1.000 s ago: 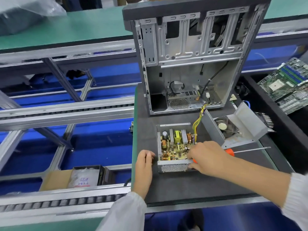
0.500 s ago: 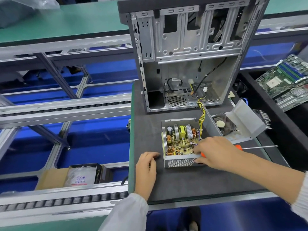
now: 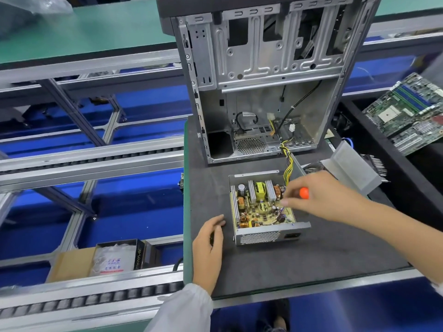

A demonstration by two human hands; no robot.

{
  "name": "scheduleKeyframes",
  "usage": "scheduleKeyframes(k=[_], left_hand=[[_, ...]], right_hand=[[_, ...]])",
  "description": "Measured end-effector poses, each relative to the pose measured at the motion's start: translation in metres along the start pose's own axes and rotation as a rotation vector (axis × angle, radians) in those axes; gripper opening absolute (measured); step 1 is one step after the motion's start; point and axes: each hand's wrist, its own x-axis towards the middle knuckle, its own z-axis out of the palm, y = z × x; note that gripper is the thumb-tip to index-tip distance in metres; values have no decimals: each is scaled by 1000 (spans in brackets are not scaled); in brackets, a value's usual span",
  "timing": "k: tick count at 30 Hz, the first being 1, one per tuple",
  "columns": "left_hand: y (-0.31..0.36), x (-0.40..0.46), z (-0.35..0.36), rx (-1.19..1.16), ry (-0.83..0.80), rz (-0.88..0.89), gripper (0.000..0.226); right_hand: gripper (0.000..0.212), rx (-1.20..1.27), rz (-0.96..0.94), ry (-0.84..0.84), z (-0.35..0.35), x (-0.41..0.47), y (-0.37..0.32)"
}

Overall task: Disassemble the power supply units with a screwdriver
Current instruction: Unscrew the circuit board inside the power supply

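An opened power supply unit (image 3: 263, 232) sits on the dark mat, its yellow circuit board (image 3: 260, 207) with heatsinks and coils exposed. A yellow and black cable bundle (image 3: 287, 161) runs from it toward the computer case. My right hand (image 3: 321, 196) hovers over the unit's right side and grips a screwdriver by its orange handle (image 3: 304, 193); the shaft is hidden behind the hand. My left hand (image 3: 209, 243) rests flat on the mat just left of the unit, fingers relaxed. The unit's removed metal cover (image 3: 354, 168) lies at the right.
An open computer case (image 3: 263, 80) stands upright behind the unit. Green motherboards (image 3: 407, 113) lie in a black bin at the right. Left of the mat (image 3: 311, 259) run roller conveyor rails (image 3: 91, 159), with a cardboard box (image 3: 72, 263) and a bagged item below.
My right hand has lifted from the unit's front right corner and turned the screwdriver, so the orange handle now shows above the board. The left hand stayed on the mat.
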Motion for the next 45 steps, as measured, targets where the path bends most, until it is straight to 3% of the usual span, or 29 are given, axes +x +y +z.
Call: scheduleKeyframes(k=[6,10,21,29,34,38,41,45], left_hand=[[-2,3,-3,157,-151,160,40],[-1,4,-4,275,-246,248,38],[3,3,2,321,-152,254,32],[7,1,3,377,-154,186,30],[8,2,4,432,-144,192,35],[6,2,4,437,-127,198,43],[6,2,3,410,-129,200,44],[13,5,-2,285,-102,171,32]], right_hand=[[21,358,120,174,-16,-1,5],[25,464,109,270,-19,2,7],[23,818,34,377,-11,13,23],[18,884,-49,456,1,14,28],[7,814,-141,301,0,3,31],[17,664,-170,74,1,-5,41],[21,518,-191,45,3,-5,47],[33,660,-147,105,0,-5,45]])
